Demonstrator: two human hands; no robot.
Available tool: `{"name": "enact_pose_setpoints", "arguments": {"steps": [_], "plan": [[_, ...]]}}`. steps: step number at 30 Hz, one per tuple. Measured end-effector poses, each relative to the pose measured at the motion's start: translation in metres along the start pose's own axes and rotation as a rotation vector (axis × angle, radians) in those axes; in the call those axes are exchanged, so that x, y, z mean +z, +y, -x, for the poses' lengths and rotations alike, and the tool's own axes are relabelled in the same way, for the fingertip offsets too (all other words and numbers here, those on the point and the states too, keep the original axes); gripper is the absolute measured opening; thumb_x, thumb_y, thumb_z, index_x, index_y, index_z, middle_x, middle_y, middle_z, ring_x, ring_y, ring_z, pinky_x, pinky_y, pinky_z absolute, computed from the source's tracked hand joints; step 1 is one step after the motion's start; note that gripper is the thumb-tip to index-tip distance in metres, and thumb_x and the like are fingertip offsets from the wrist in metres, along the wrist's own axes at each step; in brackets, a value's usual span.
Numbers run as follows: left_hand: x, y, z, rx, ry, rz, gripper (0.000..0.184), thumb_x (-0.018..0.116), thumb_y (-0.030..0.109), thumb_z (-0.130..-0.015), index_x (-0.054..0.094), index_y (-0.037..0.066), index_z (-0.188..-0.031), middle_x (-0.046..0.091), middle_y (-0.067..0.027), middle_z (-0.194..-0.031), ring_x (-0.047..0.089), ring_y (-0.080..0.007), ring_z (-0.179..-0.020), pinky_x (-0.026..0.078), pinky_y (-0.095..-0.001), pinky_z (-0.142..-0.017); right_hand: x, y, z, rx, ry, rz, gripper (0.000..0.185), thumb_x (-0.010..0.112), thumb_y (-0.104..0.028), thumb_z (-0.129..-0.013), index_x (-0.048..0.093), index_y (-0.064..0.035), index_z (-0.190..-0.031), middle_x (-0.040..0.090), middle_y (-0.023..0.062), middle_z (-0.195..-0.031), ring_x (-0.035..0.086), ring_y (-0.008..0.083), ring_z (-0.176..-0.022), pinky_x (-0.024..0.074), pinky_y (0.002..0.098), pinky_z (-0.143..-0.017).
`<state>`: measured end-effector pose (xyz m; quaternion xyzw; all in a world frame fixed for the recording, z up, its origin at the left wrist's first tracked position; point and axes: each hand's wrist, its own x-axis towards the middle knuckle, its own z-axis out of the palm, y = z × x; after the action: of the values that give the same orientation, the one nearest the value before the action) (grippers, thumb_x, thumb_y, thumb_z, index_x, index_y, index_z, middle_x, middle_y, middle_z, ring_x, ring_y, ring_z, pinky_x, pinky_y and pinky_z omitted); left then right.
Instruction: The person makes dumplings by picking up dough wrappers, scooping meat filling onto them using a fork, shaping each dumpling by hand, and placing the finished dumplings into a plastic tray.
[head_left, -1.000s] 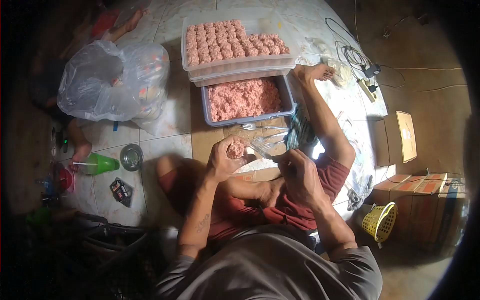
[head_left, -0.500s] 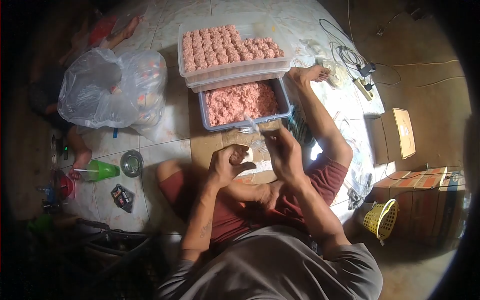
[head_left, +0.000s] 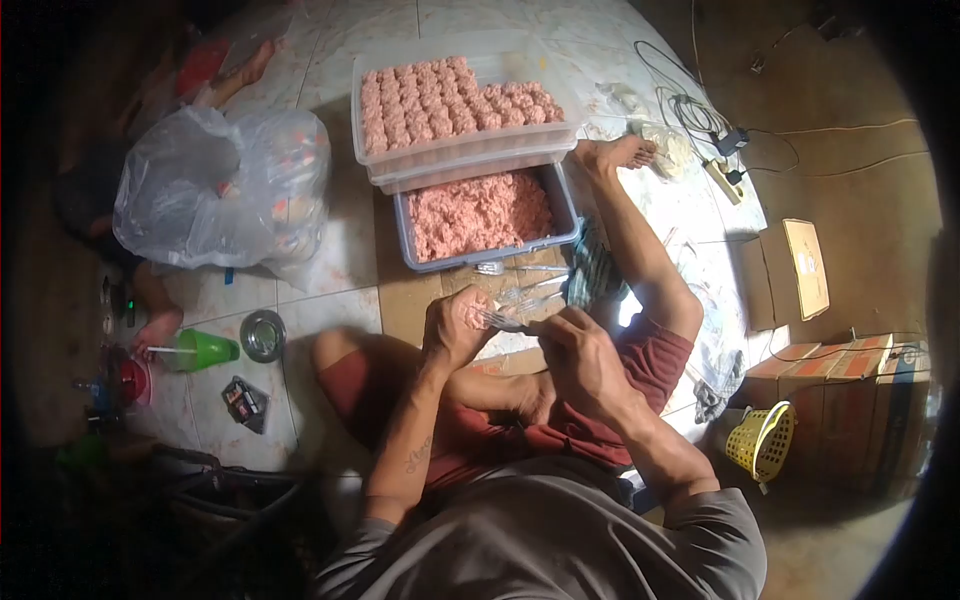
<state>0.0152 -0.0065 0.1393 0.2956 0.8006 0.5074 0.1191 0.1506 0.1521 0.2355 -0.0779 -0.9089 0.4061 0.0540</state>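
Note:
My left hand [head_left: 458, 328] is closed around a lump of pink minced meat [head_left: 474, 312], above the cardboard between my legs. In my right hand [head_left: 580, 352] is a fork [head_left: 504, 321], its tines touching the meat in the left hand. Just beyond is a blue-grey tub [head_left: 440, 263] of loose minced meat [head_left: 478, 215]. Overlapping its far edge are stacked clear plastic trays [head_left: 470, 146], with rows of meatballs [head_left: 420, 102] in the top one. More metal cutlery [head_left: 535, 304] lies on the cardboard in front of the tub.
To the left sit a clear plastic bag [head_left: 220, 190], a metal dish [head_left: 263, 335] and a green cup [head_left: 205, 350], with another person's limb beside it. A teal cloth [head_left: 592, 275] lies beside my leg. Rightward are cables, a power strip [head_left: 724, 182], cardboard boxes [head_left: 830, 400] and a yellow basket [head_left: 760, 440].
My right hand has come down and toward me from the tub's front edge, bringing the fork to the meat. My left hand's fingers have closed further around the lump.

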Motion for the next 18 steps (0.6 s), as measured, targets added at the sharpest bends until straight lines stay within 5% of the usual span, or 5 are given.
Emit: {"name": "enact_pose_setpoints", "arguments": {"steps": [6, 10, 12, 15, 18], "plan": [[-0.012, 0.011, -0.012, 0.143, -0.091, 0.275, 0.059, 0.095, 0.019, -0.07, 0.065, 0.001, -0.117, 0.071, -0.0026, -0.094, 0.065, -0.0091, -0.087, 0.055, -0.0284, -0.076, -0.008, -0.009, -0.004, -0.017, 0.191, -0.082, 0.022, 0.057, 0.004, -0.089, 0.069, 0.0009, -0.107, 0.063, 0.0234, -0.097, 0.063, 0.0425, -0.087, 0.0516, 0.0472, -0.076], [-0.001, 0.0, -0.005, -0.054, -0.155, 0.357, 0.034, 0.09, 0.016, -0.077, 0.067, 0.002, -0.098, 0.071, -0.0036, -0.085, 0.062, -0.011, -0.075, 0.053, -0.0294, -0.068, 0.01, 0.004, -0.008, -0.056, 0.073, -0.072, 0.023, 0.056, 0.005, -0.09, 0.069, 0.0, -0.108, 0.063, 0.0226, -0.096, 0.064, 0.0424, -0.088, 0.053, 0.0452, -0.076], [0.003, 0.001, -0.013, -0.057, 0.017, 0.04, 0.028, 0.085, 0.022, -0.081, 0.072, 0.005, -0.1, 0.074, -0.012, -0.087, 0.073, -0.0277, -0.078, 0.056, -0.0375, -0.071, 0.0, -0.004, -0.007, -0.011, 0.15, -0.079, 0.023, 0.055, 0.004, -0.09, 0.069, 0.0001, -0.108, 0.063, 0.0228, -0.095, 0.064, 0.0429, -0.087, 0.0528, 0.046, -0.077], [-0.006, 0.018, -0.009, -0.071, 0.01, 0.052, 0.021, 0.082, 0.019, -0.082, 0.073, 0.006, -0.094, 0.074, -0.0163, -0.086, 0.072, -0.0351, -0.08, 0.056, -0.0403, -0.071, 0.0, 0.0, -0.007, 0.031, 0.249, -0.095, 0.023, 0.056, 0.003, -0.091, 0.07, -0.0001, -0.108, 0.064, 0.0233, -0.094, 0.064, 0.0436, -0.086, 0.0526, 0.047, -0.077], [-0.002, 0.007, -0.01, 0.051, 0.046, 0.145, 0.026, 0.086, 0.015, -0.078, 0.069, 0.004, -0.094, 0.07, -0.0098, -0.081, 0.066, -0.0195, -0.074, 0.053, -0.0337, -0.068, 0.007, 0.012, -0.006, -0.013, 0.13, -0.075, 0.022, 0.057, 0.003, -0.091, 0.071, -0.0003, -0.107, 0.064, 0.0224, -0.093, 0.065, 0.0415, -0.087, 0.053, 0.0448, -0.075]]}}
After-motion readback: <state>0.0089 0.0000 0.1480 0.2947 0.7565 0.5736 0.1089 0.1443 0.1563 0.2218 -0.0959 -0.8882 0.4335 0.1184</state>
